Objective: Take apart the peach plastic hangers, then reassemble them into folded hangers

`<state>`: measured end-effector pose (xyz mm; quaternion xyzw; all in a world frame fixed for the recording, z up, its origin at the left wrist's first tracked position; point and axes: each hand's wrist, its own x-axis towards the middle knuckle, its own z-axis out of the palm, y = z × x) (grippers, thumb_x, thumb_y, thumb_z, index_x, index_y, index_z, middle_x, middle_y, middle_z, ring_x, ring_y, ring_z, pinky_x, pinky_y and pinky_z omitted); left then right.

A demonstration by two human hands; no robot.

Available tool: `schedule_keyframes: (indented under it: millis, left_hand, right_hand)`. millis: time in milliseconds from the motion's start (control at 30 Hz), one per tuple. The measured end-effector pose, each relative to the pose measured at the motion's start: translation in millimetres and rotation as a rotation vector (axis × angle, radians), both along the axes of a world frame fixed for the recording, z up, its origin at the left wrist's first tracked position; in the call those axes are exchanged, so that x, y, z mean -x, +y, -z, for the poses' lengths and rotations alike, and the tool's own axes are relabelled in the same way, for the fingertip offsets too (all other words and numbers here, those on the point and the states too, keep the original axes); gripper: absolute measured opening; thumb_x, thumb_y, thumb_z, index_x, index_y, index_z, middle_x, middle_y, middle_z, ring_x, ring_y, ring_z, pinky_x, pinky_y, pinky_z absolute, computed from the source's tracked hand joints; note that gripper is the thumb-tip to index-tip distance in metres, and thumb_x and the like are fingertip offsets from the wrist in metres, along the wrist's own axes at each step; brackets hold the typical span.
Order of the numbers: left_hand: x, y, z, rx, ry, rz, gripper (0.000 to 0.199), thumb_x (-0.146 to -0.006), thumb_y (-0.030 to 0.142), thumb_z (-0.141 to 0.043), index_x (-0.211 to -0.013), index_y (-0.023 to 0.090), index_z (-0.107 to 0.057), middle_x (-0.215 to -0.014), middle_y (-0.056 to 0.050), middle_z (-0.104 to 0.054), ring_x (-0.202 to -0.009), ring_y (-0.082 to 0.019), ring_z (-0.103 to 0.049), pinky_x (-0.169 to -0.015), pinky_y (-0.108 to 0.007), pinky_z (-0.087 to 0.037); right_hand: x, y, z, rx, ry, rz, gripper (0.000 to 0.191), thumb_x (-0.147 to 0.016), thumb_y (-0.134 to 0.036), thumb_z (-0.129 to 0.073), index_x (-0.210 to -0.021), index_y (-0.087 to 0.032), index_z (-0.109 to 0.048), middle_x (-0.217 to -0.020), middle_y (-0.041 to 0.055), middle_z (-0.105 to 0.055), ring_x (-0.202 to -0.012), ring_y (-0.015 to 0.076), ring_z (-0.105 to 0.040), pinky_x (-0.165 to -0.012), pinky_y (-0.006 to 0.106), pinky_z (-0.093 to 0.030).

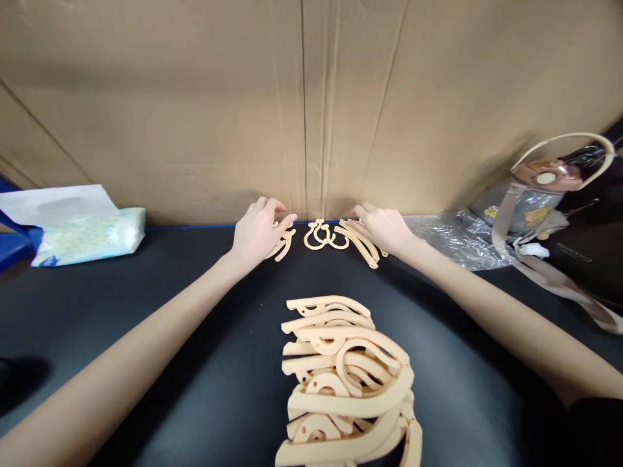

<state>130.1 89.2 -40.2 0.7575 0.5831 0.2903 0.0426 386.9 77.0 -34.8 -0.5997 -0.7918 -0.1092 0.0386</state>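
My left hand (257, 235) is at the back of the black table, over a small group of curved beige hanger arms (285, 249). Its thumb and index finger are apart, and the other fingers are partly hidden. Opposite it, my right hand (384, 227) lies over a fanned pile of longer beige hanger arms (363, 245), fingers stretched out and seemingly touching them. Between the hands are several loose hanger hooks (316, 243). Closer to me lies a stack of folded beige plastic hangers (350, 405), apart from both hands.
A cardboard wall (195, 117) rises behind the table's back edge. At left lies a tissue pack (92, 240). On the right are crinkled clear plastic film (448, 240) and a bottle (525, 204) with a handle and a strap (555, 285).
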Motion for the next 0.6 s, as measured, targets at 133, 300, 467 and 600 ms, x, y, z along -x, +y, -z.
schedule_keyframes:
  millis: [133,300,467,600]
  left_hand:
    - [-7.9,-6.3,-8.0,-0.028,0.054,0.081,0.021,-0.095,0.038,-0.051,-0.101,0.019,-0.059,-0.113,-0.009,-0.063,-0.108,-0.028,-0.055,-0.093,-0.042,-0.044]
    - [-16.2,-13.0,-9.7,0.016,0.126,0.255,0.022,-0.091,0.036,-0.057,-0.102,0.017,-0.061,-0.11,-0.01,-0.063,-0.112,-0.029,-0.052,-0.096,-0.044,-0.043]
    - [-15.8,-16.9,-19.0,0.072,0.161,0.416,0.023,-0.093,0.037,-0.054,-0.105,0.019,-0.062,-0.115,-0.009,-0.062,-0.115,-0.028,-0.051,-0.098,-0.043,-0.042]
    - [-12.5,-19.5,-27.0,0.095,0.221,0.522,0.024,-0.093,0.039,-0.053,-0.106,0.021,-0.064,-0.11,-0.008,-0.065,-0.111,-0.028,-0.055,-0.09,-0.041,-0.046]
  right_hand:
    - [-0.1,-3.3,-2.1,0.028,0.005,-0.05,0.043,-0.096,-0.055,-0.049,-0.118,-0.018,-0.056,-0.116,0.0107,-0.068,-0.095,0.0279,-0.069,-0.063,0.029,-0.038]
    - [2.9,-5.1,0.4,0.068,0.012,-0.03,0.034,-0.096,-0.044,-0.053,-0.114,-0.015,-0.056,-0.113,0.0135,-0.068,-0.093,0.0293,-0.069,-0.062,0.03,-0.037]
    - [3.0,-5.4,-7.2,0.086,0.087,-0.009,0.032,-0.1,-0.043,-0.046,-0.111,-0.014,-0.057,-0.111,0.0152,-0.068,-0.092,0.028,-0.067,-0.063,0.03,-0.037]
    - [9.7,-19.6,-25.9,0.199,0.158,-0.133,0.027,-0.096,-0.043,-0.054,-0.096,-0.019,-0.064,-0.095,0.0055,-0.072,-0.082,0.0197,-0.066,-0.065,0.027,-0.038]
